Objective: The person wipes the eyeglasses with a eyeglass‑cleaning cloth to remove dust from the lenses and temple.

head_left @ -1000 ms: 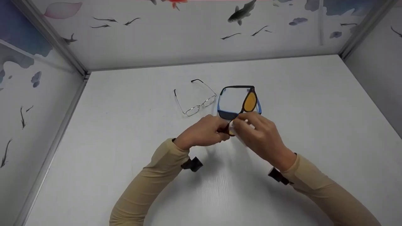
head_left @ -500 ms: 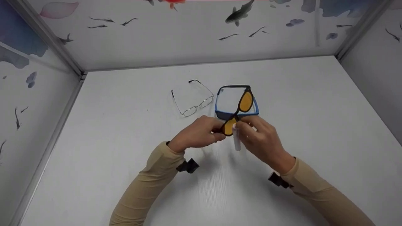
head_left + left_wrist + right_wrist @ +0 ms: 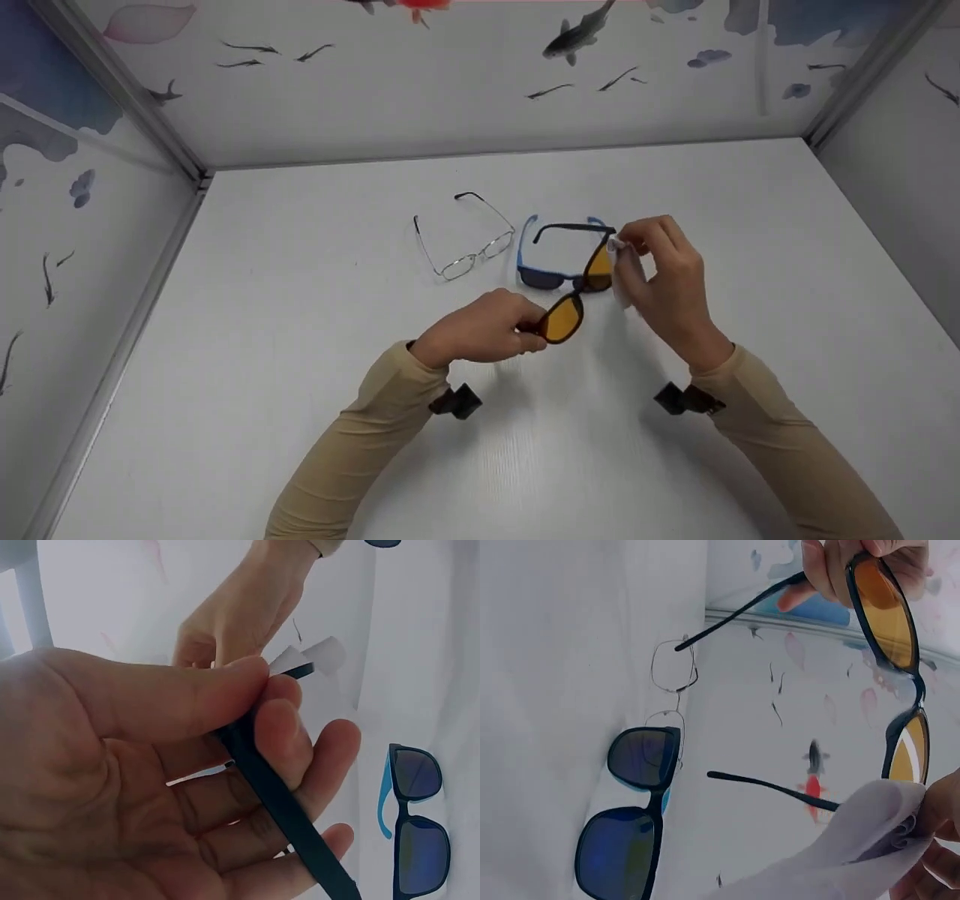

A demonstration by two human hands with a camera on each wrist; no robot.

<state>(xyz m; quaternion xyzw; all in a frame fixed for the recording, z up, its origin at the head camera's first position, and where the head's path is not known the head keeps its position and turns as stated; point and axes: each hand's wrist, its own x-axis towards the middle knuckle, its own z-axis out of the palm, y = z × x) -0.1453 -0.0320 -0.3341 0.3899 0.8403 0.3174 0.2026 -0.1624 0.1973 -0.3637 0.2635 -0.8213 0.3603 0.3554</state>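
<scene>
My left hand [image 3: 487, 326] pinches the near end of black-framed glasses with orange lenses [image 3: 562, 319], holding them tilted above the table. In the left wrist view, a dark temple arm [image 3: 274, 784] runs across the left fingers. My right hand [image 3: 667, 289] pinches a white cloth [image 3: 628, 277] at the far lens; in the right wrist view the cloth [image 3: 855, 840] overlaps that lens's outer end. Whether a finger presses behind the lens is hidden. Below the held glasses lie blue-and-black sunglasses [image 3: 541, 279] with dark lenses, partly covered from the head view.
Thin wire-framed eyeglasses [image 3: 459, 266] lie on the white table [image 3: 300, 300], left of the dark sunglasses, with their temples unfolded. White panels printed with fish [image 3: 577, 34] enclose the table at the back and both sides.
The right hand has moved with the cloth from the near lens up and right to the far lens. The orange-lensed glasses have shifted slightly nearer, still in the left hand.
</scene>
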